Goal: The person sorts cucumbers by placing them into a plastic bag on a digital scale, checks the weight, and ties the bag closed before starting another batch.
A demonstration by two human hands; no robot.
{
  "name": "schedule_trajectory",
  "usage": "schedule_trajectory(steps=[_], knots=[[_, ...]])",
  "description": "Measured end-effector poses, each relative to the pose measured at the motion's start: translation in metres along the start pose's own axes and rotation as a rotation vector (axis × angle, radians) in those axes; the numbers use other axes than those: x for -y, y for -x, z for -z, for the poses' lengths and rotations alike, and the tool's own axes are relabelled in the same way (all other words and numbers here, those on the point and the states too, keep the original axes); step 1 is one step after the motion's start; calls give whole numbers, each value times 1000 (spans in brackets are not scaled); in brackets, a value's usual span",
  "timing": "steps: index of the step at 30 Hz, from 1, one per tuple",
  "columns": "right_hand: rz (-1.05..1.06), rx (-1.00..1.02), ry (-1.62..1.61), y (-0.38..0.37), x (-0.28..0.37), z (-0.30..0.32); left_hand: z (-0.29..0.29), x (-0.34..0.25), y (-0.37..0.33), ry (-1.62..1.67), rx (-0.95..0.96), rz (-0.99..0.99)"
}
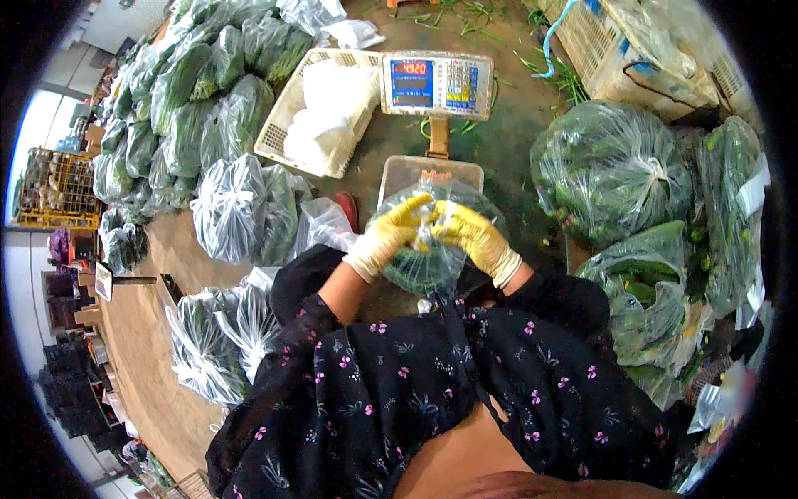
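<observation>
A clear plastic bag (424, 273) with green produce inside stands close in front of me, at the near side of a bench scale's platform (436, 169). Both my hands wear yellow gloves with pale cuffs. At the bag's gathered neck, my left hand (394, 231) has its fingers bent around the bunched plastic. From the other side, my right hand (472, 235) pinches the same gathered top. The fingers of the two hands nearly meet there. The scale's display head (436, 86) rises behind the platform, with lit red digits. Whether the bag rests on the platform is hidden.
A cream crate (359, 141) with white sheets or bags stands left of the scale. Tied bags of greens (229, 212) line the left, below a large pile (187, 100). On the right are a big cucumber-like bag (611, 170) and an opened one (640, 279). Behind sits a dirty crate (640, 83).
</observation>
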State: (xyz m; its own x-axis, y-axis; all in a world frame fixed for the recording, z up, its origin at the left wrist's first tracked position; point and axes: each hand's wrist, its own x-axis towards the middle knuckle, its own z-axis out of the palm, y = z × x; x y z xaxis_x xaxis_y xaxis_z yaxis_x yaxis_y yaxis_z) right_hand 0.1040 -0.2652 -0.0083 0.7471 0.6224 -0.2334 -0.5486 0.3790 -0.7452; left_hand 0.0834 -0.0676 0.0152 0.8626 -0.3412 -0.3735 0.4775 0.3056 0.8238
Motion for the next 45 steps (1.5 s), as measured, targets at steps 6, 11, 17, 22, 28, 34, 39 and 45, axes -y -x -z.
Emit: schedule_trajectory(steps=[6, 11, 17, 22, 28, 34, 39, 45], knots=[[-124, 105, 11, -9, -5, -7, -10, 9, -1, -195, 4, 35], [-201, -11, 490, -12, -22, 14, 13, -19, -10, -1330, -107, -164], [34, 214, 1294, 15, -27, -12, 86, 42, -81, -759, -332, 84], [5, 211, 1118, 31, -21, 9, 95, 70, -128, -916, -469, 138], [128, 210, 1346, 38, 4, 6, 82, 65, -97, -788, -628, 133], [18, -40, 937, 31, 34, -2, 41, 16, -42, -1191, 72, -201], [168, 0, 984, 29, 26, -3, 15, 60, -30, -1614, -53, -387], [-27, -263, 440, 20, 20, 51, 23, 65, -53, -1547, 3, -188]])
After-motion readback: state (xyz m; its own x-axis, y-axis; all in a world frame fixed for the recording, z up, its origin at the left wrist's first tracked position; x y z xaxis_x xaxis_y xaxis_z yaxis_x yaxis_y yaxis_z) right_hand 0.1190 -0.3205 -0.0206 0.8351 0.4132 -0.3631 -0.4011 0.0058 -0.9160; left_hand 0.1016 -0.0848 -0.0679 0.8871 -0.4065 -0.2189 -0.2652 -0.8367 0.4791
